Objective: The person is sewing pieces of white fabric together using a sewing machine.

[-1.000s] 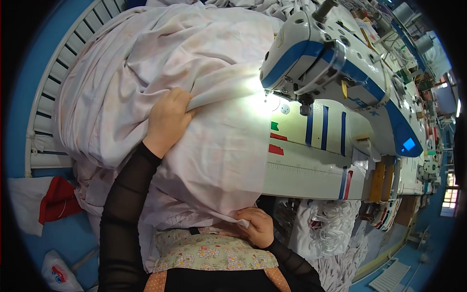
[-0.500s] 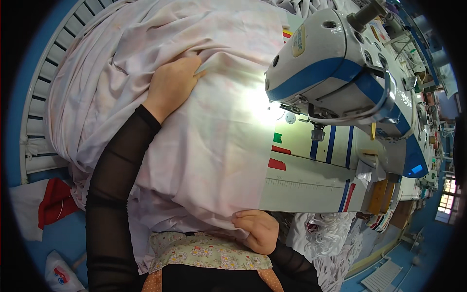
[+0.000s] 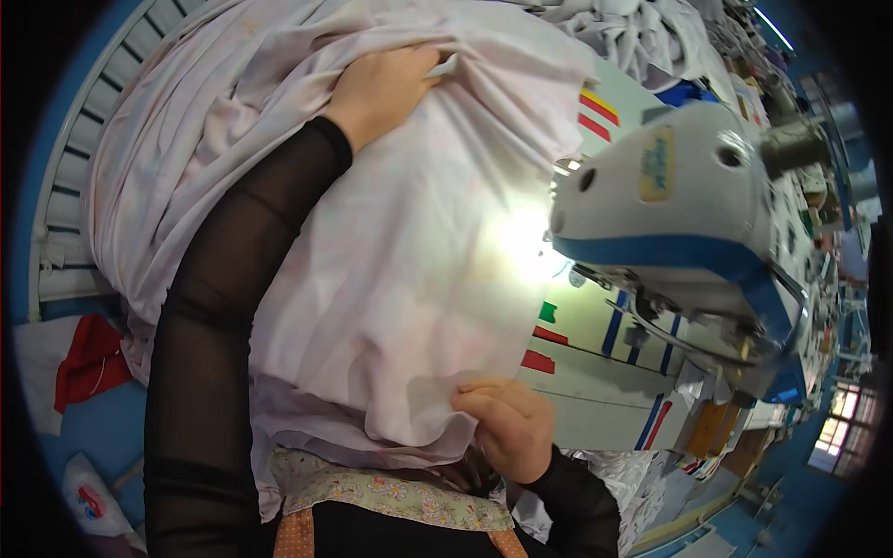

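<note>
A large pale pink fabric (image 3: 409, 279) spreads over the sewing table and bunches up on the left. Far up on it, my left hand (image 3: 386, 93) is closed on a gathered fold. Close to my body, my right hand (image 3: 512, 428) pinches the fabric's near right corner, lifting its edge a little. Right of the fabric stands a white and blue sewing machine (image 3: 670, 205), its lamp shining brightly on the cloth's right edge. The needle area is lost in the glare.
Coloured tape strips (image 3: 539, 361) mark the machine bed (image 3: 595, 409). A white slatted rack (image 3: 70, 172) borders the fabric on the left. Red and white cloth (image 3: 88, 363) lies below it. More pale fabric (image 3: 642, 42) is heaped at the far side, and some hangs below the table's near edge.
My left hand has moved farther away and right, drawing the fabric with it. My right hand has raised the near corner slightly. The view has shifted, so the machine appears lower and farther right.
</note>
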A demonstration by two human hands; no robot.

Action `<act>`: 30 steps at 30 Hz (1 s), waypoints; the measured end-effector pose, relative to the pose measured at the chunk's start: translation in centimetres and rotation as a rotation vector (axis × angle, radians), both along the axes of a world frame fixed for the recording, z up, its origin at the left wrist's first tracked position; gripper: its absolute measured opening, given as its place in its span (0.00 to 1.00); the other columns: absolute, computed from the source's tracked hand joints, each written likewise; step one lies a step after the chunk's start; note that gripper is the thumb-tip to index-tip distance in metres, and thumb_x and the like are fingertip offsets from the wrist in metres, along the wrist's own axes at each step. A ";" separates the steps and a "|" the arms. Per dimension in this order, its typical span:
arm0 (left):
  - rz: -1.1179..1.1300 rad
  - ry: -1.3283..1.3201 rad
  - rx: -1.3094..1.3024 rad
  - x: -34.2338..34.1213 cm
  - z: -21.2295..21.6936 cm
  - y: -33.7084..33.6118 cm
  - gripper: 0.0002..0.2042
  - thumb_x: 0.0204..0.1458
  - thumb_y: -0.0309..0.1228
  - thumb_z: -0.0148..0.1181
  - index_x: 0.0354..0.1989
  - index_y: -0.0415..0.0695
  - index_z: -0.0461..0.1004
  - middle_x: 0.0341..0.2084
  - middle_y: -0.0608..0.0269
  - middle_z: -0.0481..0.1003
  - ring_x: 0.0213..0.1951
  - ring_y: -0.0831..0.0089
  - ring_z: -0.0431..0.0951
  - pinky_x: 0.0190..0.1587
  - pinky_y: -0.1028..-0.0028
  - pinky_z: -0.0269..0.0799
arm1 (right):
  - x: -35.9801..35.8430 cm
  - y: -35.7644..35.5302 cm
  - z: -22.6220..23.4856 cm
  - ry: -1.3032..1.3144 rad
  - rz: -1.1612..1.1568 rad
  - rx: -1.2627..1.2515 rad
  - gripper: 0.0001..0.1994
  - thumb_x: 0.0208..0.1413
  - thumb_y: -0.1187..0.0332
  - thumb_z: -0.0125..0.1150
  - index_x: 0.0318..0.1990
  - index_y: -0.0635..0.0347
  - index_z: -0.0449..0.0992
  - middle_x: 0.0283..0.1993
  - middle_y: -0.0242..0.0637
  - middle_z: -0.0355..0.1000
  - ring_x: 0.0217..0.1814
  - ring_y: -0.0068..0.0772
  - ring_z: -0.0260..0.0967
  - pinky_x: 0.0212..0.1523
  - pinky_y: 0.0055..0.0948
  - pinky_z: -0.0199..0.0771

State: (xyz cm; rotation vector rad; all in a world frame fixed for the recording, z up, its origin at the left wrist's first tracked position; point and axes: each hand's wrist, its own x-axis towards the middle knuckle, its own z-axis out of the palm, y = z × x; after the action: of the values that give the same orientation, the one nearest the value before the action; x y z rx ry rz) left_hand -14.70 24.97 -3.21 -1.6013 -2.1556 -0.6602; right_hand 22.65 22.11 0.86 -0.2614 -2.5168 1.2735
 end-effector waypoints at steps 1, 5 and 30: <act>0.006 -0.004 0.009 -0.7 -0.1 0.5 0.09 0.53 0.35 0.57 0.37 0.44 0.71 0.33 0.57 0.77 0.36 0.55 0.77 0.37 0.59 0.72 | -0.6 0.7 0.1 -0.001 0.019 -0.007 0.18 0.31 0.84 0.55 0.35 0.59 0.78 0.35 0.40 0.77 0.39 0.42 0.76 0.39 0.34 0.74; 0.008 -0.154 -0.053 -1.6 1.6 2.8 0.10 0.54 0.35 0.54 0.37 0.42 0.74 0.33 0.46 0.77 0.35 0.49 0.77 0.37 0.57 0.72 | -1.6 2.7 0.6 -0.062 0.020 0.050 0.14 0.34 0.82 0.56 0.33 0.60 0.77 0.34 0.41 0.77 0.36 0.42 0.75 0.38 0.33 0.73; 0.133 -0.662 0.038 25.9 -4.5 -42.6 0.17 0.37 0.25 0.68 0.39 0.43 0.72 0.52 0.52 0.68 0.54 0.51 0.67 0.56 0.59 0.63 | -2.6 3.1 -2.6 -0.049 -0.152 0.053 0.05 0.60 0.75 0.54 0.39 0.67 0.75 0.33 0.25 0.69 0.34 0.14 0.63 0.37 0.15 0.64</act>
State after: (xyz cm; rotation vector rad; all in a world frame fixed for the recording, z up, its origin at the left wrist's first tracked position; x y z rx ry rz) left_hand 11.17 -17.64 -7.68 -1.3174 -2.6419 -1.3205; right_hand 20.06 25.26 -1.78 -0.4667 -2.5127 1.1541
